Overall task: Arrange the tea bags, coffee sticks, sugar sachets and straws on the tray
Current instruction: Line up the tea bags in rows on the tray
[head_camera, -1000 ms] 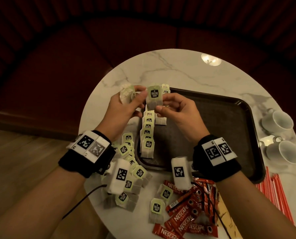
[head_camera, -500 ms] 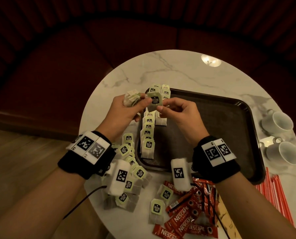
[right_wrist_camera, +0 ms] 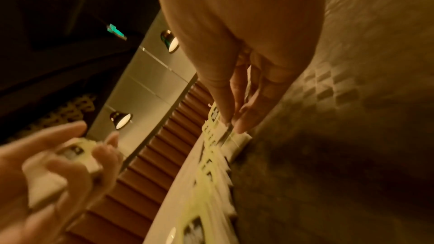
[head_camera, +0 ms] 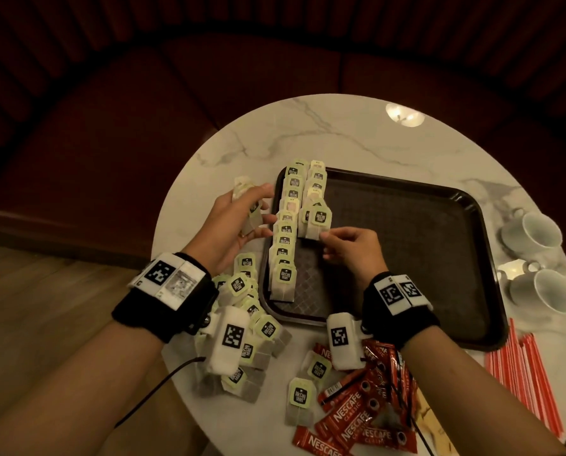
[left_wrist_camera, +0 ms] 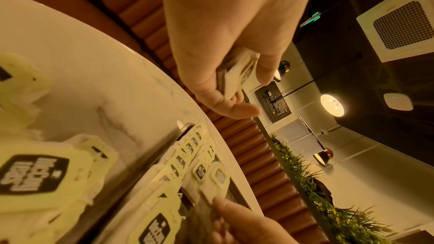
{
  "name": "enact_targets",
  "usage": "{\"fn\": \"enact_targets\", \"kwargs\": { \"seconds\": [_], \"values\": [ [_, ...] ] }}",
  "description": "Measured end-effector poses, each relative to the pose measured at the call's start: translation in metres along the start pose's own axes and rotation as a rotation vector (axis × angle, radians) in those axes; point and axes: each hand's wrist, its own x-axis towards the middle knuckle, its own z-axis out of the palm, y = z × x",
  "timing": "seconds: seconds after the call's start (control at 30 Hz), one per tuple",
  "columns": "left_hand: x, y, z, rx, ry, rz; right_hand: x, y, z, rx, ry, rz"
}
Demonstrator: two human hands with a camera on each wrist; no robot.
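Note:
A dark brown tray (head_camera: pixel 406 232) lies on the round marble table (head_camera: pixel 341 133). Two rows of green-tagged tea bags (head_camera: pixel 286 232) run along its left side. My right hand (head_camera: pixel 323 236) pinches one tea bag (head_camera: pixel 318 222) by its lower edge at the near end of the second row, low over the tray (right_wrist_camera: pixel 352 99). My left hand (head_camera: pixel 258 209) hovers just left of the tray and grips a small stack of tea bags (left_wrist_camera: pixel 237 70). Loose tea bags (head_camera: pixel 242 324) are heaped on the table beside my left wrist. Red coffee sticks (head_camera: pixel 357 413) lie at the front.
Red straws (head_camera: pixel 525 383) lie at the right front edge of the table. Two white cups (head_camera: pixel 535 232) stand right of the tray. A dark red padded bench (head_camera: pixel 143 110) curves behind the table. Most of the tray's floor is bare.
My right hand took one tea bag from the left hand's stack and lowered it onto the second row on the tray. The left hand drew back to the left with the remaining stack.

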Motion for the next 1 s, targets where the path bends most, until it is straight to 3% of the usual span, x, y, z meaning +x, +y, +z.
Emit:
{"fn": "enact_targets", "kwargs": {
  "seconds": [0.37, 0.6, 0.67, 0.87, 1.0],
  "values": [
    [-0.004, 0.003, 0.000, -0.141, -0.063, -0.115, 0.009, 0.005, 0.012, -0.241, -0.014, -0.028],
    [-0.005, 0.004, 0.001, -0.081, -0.092, -0.169, -0.006, -0.019, 0.020, -0.353, 0.102, -0.306],
    [-0.005, 0.005, 0.005, -0.040, -0.107, -0.172, -0.016, -0.035, 0.026, -0.270, 0.042, -0.379],
    [-0.007, 0.005, 0.010, -0.026, -0.083, -0.137, -0.045, -0.066, 0.038, -0.126, -0.316, -0.450],
    [-0.004, 0.005, 0.008, -0.030, -0.012, -0.092, -0.045, -0.065, 0.038, -0.164, -0.351, -0.522]
  ]
}}
